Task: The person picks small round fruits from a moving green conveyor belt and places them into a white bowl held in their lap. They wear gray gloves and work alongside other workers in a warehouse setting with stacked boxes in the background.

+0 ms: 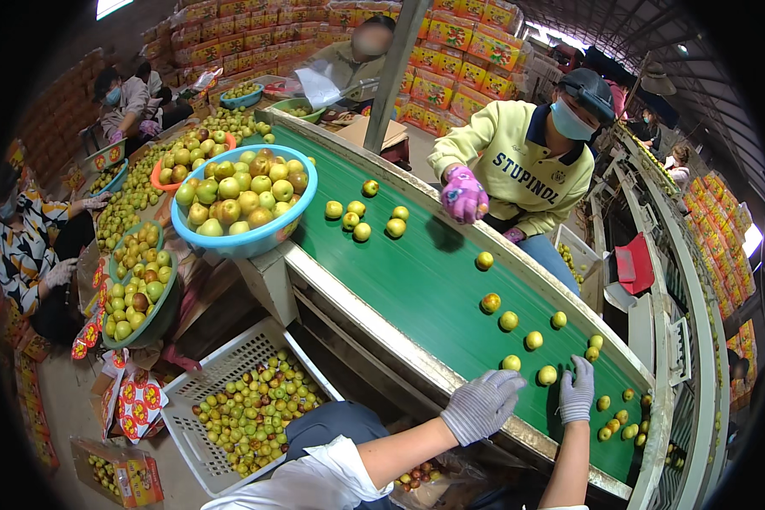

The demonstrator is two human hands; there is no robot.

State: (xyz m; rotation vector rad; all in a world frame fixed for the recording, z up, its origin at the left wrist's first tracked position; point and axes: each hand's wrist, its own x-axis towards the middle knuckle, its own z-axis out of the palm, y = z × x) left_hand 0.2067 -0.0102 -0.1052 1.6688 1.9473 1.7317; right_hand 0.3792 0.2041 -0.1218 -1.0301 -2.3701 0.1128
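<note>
Both my hands wear grey striped gloves over the lower part of a green conveyor belt [443, 280]. My left hand [483, 408] reaches across the belt's near metal edge, fingers together and palm hidden, just below a yellow-green jujube [511, 363]. Farther right, my right hand [577, 390] points up the belt with its thumb apart from its fingers and nothing visible in it. Its fingertips are close to another jujube [591, 354], and a single jujube [547, 375] lies between the hands. Several smaller jujubes [613, 425] are gathered near the belt's right end.
A blue basin [242, 241] heaped with jujubes stands at the belt's left edge. By my legs is a white plastic crate [188, 414] of jujubes. Across the belt, a co-worker's purple-gloved hand [464, 194] hovers. A metal post [392, 83] rises behind the belt.
</note>
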